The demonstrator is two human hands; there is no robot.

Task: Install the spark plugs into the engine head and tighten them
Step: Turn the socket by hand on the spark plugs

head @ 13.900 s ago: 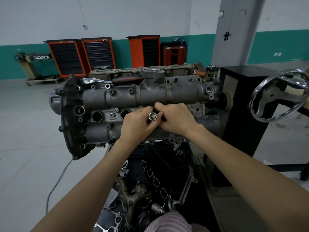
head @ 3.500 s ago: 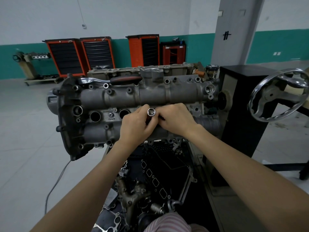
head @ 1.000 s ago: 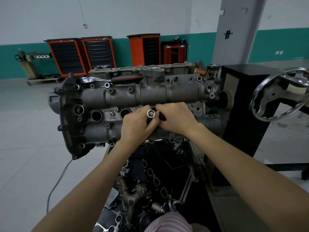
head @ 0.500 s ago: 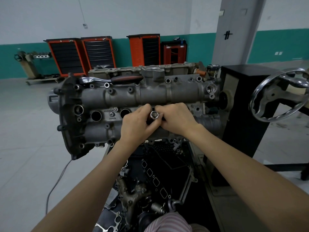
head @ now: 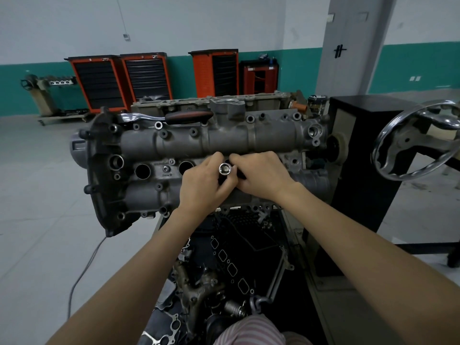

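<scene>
Both hands on socket (head: 225,168) at engine head (head: 199,155) centre: our left hand (head: 204,181) and right hand (head: 258,175) pinch it.

ratchet (head: 164,117) atop engine head (head: 249,143), handwheel (head: 415,141) right

Barely shifted since half a second ago: socket (head: 225,168) turned slightly between the hands, nudged left.

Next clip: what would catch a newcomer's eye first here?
Both hands meet mid-frame on the grey engine head: the left hand and right hand together pinch a shiny socket. Left of them gape two open plug wells; a ratchet lies along the head's top edge.
</scene>
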